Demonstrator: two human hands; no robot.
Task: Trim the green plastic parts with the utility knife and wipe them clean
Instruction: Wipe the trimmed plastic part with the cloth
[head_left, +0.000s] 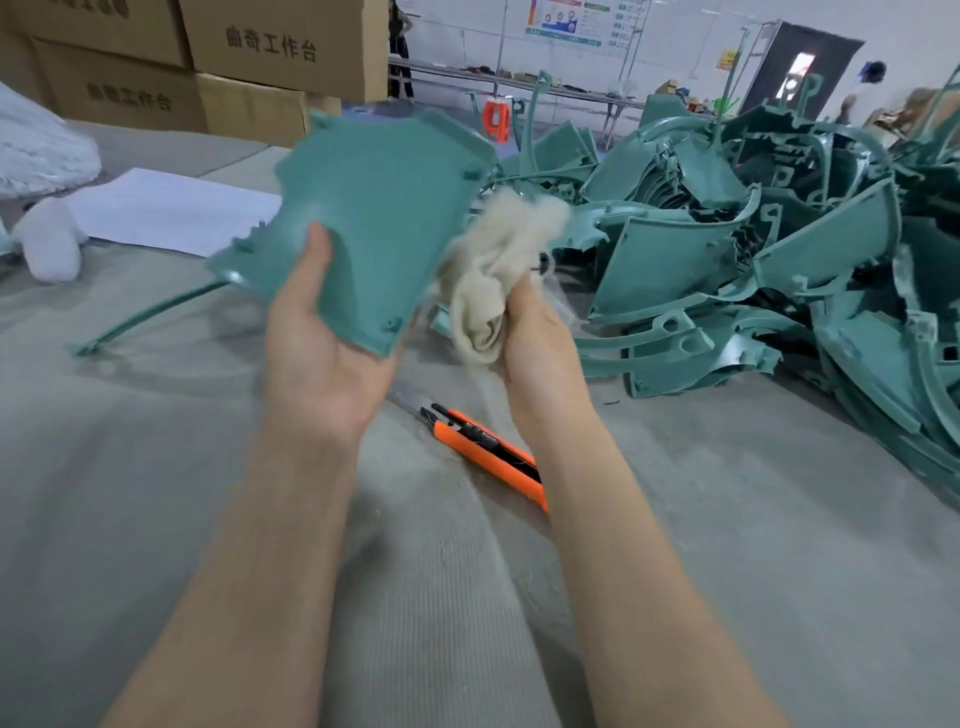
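Forearms, two, bare, reaching up from the lower edge over the table (156, 519)

Left hand (322, 364): holds a green panel (374, 208) by its lower corner, raised clear of the table and tilted; thumb pressed on the near face, fingers hidden behind it

Right hand (540, 353): fingers curled round a rag (498, 260), cream, frayed, bunched; the rag meets the panel's right edge. Both are blurred. Step judged: wiping this piece

Utility knife (488, 447): orange and black, lying on the table under the wrists, in neither hand; the grey blade end seems to be run out

Heap of green parts (779, 234): piled at right, interlocked; trimmed or not, cannot tell. One thin green strip (150, 312) lies apart at left

Risks, judged:
- a wrist lowered without looking could meet the exposed blade just below
- the one-corner hold could let the panel twist or slip under a firm wipe
- small tabs along the panel's edges could snag the frayed rag and leave fibres behind
- a nudge to the heap could slide parts onto the knife

Surface: grey ribbed covering, wrinkled, with pale lint near the knife; a white sheet (171, 208) and a white fluffy lump (49, 239) at far left

Room: cardboard boxes (280, 47) stacked behind; long benches (519, 83), an orange stool (496, 119), wall posters (571, 21), a dark doorway (805, 62), and a person (400, 47) standing far off
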